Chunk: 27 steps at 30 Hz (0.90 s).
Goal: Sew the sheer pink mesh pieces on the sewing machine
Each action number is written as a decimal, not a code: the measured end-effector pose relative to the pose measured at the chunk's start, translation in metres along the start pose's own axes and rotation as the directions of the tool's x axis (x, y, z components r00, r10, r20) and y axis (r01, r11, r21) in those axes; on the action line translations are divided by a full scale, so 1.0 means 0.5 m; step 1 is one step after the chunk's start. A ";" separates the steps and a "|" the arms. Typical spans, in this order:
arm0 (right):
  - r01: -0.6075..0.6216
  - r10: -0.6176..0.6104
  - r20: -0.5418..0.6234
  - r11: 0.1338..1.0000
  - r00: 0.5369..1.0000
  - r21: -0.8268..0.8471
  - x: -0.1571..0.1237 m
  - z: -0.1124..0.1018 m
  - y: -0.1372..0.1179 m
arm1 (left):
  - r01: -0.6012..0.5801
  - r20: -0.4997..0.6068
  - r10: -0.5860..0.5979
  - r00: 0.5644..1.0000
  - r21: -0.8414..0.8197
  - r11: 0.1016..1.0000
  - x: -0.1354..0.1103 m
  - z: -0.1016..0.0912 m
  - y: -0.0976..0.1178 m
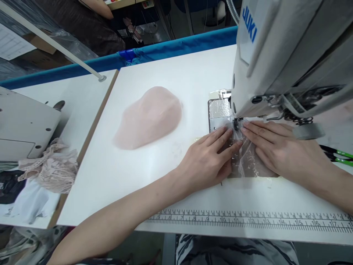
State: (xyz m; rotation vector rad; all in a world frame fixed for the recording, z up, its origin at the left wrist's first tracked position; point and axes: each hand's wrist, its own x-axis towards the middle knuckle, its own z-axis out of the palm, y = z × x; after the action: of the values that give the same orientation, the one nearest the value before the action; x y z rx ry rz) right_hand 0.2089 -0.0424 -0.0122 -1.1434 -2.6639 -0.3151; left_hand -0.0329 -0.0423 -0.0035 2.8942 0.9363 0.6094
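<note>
Under the white sewing machine (253, 73), marked JUKI, a sheer, thin piece of fabric (241, 162) lies at the presser foot (236, 124). My left hand (211, 154) rests to the left of the foot, fingers spread on the fabric and the plate. On the other side, my right hand (271, 143) lies with its fingers stretched flat on the fabric, tips close to the foot. Both hands press from above, and the needle itself is hidden. A pale pink, rounded sheer fabric piece (150, 119) lies on the white table, left of the machine.
A printed ruler (237, 219) runs along the table's front edge. Green-and-black handled tools (339, 154) lie beyond my right wrist. Left are another machine (24, 125) and a heap of lace trim (56, 165). Blue cloth (176, 46) borders the back; a person's arm (97, 7) shows beyond.
</note>
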 end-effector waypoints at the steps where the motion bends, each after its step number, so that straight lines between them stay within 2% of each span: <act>1: -0.012 0.011 0.007 1.000 1.000 0.006 0.000 0.002 0.000 | 0.002 -0.001 -0.002 1.000 -0.004 1.000 0.000 0.001 -0.003; 13: -0.103 0.100 0.068 0.994 0.993 0.034 -0.001 0.007 0.001 | -0.019 -0.015 0.019 1.000 -0.035 0.999 0.006 0.003 -0.021; 19: -0.092 0.091 0.018 0.996 0.996 0.012 0.007 -0.002 -0.004 | -0.028 -0.005 0.028 1.000 -0.085 0.996 0.006 0.004 -0.030; 23: -0.056 0.057 0.020 0.997 0.998 -0.045 0.010 -0.010 -0.005 | -0.026 -0.007 0.025 1.000 -0.100 0.995 0.006 0.005 -0.032; 27: -0.057 0.057 0.023 0.998 0.998 -0.031 0.006 -0.017 -0.006 | -0.048 -0.008 0.047 0.999 -0.103 0.994 0.004 0.003 -0.031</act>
State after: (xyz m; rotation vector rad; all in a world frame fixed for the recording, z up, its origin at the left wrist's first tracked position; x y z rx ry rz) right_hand 0.2058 -0.0448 -0.0037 -1.2378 -2.6501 -0.3354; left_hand -0.0394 -0.0282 -0.0064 2.8317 0.8132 0.6488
